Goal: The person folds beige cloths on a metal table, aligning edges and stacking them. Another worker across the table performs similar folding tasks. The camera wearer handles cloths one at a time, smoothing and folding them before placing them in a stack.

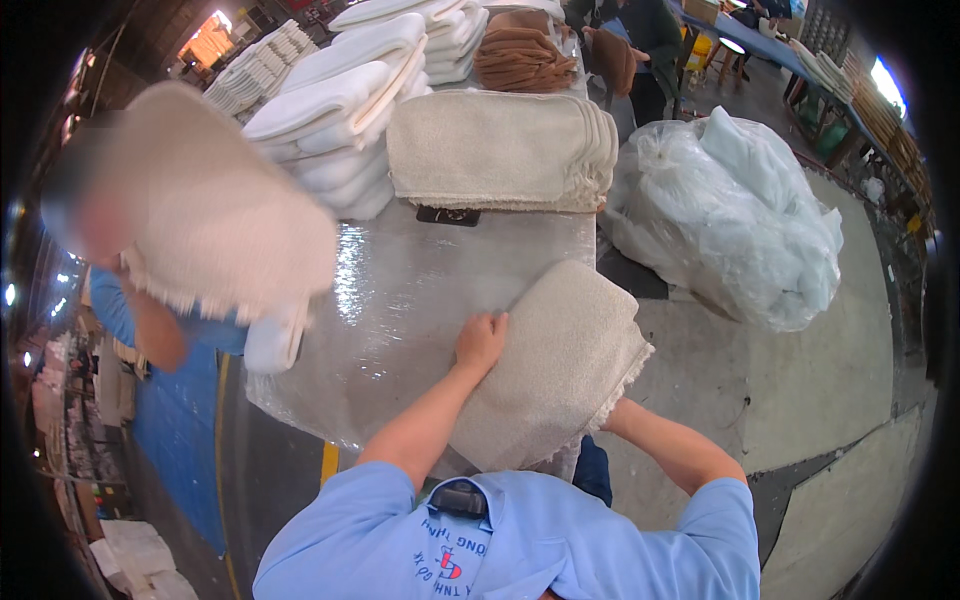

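A folded beige cloth (555, 365) with a fringed edge lies tilted across the near right corner of the table, reaching past its edge. My left hand (484, 340) is closed on its left side, fingers curled and thumb near the top. At the fringed lower right edge, my right hand (622, 415) grips the cloth from beneath, with most of its fingers hidden. Farther up the table sits a stack of folded beige cloths (500, 150). A small flat black object (448, 216) pokes out under its front edge.
Plastic sheeting covers the table (380, 290). White folded cloths (340, 105) and brown ones (522, 55) are piled at the back. A large clear plastic bag (730, 220) stands right. On the left, a co-worker holds a beige cloth (225, 200); another person (645, 40) stands at the far end.
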